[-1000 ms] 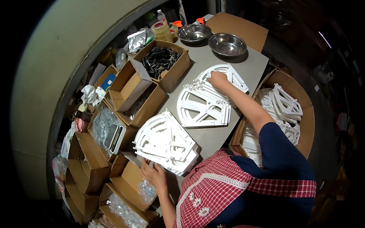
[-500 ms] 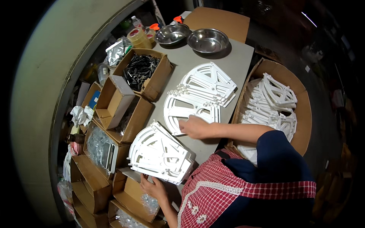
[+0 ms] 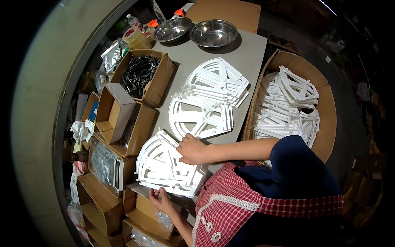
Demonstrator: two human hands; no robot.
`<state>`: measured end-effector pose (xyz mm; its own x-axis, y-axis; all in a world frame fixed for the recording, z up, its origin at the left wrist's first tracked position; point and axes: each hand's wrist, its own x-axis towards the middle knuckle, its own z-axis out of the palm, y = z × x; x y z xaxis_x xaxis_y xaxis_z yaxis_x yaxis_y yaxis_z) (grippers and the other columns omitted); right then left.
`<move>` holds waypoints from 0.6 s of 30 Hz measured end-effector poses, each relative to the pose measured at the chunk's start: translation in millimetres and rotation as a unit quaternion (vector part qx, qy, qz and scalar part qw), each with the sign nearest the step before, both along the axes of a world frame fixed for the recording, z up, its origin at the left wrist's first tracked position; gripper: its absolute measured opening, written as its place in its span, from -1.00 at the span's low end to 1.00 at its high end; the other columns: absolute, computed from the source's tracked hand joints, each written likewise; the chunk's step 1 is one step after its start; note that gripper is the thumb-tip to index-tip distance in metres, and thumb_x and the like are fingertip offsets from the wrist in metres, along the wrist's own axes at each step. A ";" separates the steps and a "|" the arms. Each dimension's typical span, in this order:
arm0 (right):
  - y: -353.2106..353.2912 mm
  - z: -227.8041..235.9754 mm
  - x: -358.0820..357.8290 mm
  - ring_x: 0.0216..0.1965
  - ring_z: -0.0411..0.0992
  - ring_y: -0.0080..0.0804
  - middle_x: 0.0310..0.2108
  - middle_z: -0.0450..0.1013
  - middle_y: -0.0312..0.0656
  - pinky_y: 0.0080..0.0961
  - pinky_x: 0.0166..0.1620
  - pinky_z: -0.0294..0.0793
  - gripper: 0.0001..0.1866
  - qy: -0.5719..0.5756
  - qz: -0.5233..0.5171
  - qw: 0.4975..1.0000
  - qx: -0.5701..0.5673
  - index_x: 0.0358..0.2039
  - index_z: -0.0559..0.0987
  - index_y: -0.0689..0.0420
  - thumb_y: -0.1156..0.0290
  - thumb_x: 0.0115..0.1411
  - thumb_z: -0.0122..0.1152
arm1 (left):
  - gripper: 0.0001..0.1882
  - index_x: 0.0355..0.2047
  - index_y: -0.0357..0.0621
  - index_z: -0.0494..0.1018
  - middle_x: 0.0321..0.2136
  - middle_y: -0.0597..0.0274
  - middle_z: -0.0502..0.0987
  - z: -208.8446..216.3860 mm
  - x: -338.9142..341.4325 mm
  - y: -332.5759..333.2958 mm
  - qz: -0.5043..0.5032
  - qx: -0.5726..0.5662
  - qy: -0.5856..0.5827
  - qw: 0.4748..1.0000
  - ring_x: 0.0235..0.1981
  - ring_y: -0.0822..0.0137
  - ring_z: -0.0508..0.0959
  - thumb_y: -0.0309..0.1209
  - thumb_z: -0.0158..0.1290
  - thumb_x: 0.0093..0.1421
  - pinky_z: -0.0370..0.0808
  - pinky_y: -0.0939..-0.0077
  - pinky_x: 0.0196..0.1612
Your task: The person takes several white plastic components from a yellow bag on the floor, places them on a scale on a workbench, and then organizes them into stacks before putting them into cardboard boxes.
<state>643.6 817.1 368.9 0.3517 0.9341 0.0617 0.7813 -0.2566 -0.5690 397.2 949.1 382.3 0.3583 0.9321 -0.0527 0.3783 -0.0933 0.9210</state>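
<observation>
A fanned stack of white plastic fan-shaped frames (image 3: 158, 164) lies at the near end of the table. At its lower edge is my left hand (image 3: 163, 202), thumb and fingers apart, fingertips touching the frames. My right hand (image 3: 194, 150) reaches across from the right, palm down, its curled fingers closed on the stack's upper right edge; the fingertips are partly hidden. Just beyond lies a second stack of similar frames (image 3: 193, 119), overlapping a third fanned stack (image 3: 220, 80) farther back.
Right of the table, a big cardboard box (image 3: 327, 123) holds many white frames. Two steel bowls (image 3: 214, 33) stand at the back. A carton of black pieces (image 3: 140, 76) sits on the left, with more cartons (image 3: 98, 191) and plastic bags nearer me.
My right hand has moved left and nearer, from the middle stack to the near stack's edge. My left hand stays at the lower edge. The whole view has shifted slightly.
</observation>
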 end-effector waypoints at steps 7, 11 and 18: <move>-14.0 64.2 -8.3 -0.40 0.45 -0.34 -0.48 0.50 -0.12 -0.43 -0.22 0.38 -0.65 0.194 -0.012 0.981 -0.019 -0.40 0.56 0.25 0.16 0.11 0.29 | -0.48 0.12 -0.41 0.27 -0.32 0.27 0.45 6.7 -5.9 -13.8 0.015 -0.039 -0.095 0.995 -0.26 0.46 0.41 -0.56 0.15 0.18 0.36 0.57 -0.07; -27.7 25.9 -16.5 -0.45 0.42 -0.59 -0.48 0.53 -0.30 -0.58 -0.37 0.39 -0.72 0.448 -0.054 0.890 0.066 -0.29 0.61 0.19 0.22 0.17 0.31 | -0.44 0.15 -0.41 0.24 -0.30 0.24 0.43 5.0 -10.3 -13.5 0.017 -0.051 -0.098 0.994 -0.25 0.43 0.40 -0.56 0.13 0.15 0.37 0.54 -0.07; -53.5 8.0 23.7 -0.45 0.34 -0.63 -0.48 0.46 -0.37 -0.63 -0.34 0.34 -0.81 0.496 -0.116 0.856 0.089 -0.28 0.62 0.20 0.34 0.21 0.25 | -0.44 0.15 -0.35 0.24 -0.31 0.26 0.41 6.6 -18.2 -11.7 0.038 -0.050 -0.113 0.992 -0.25 0.46 0.39 -0.56 0.13 0.15 0.39 0.56 -0.08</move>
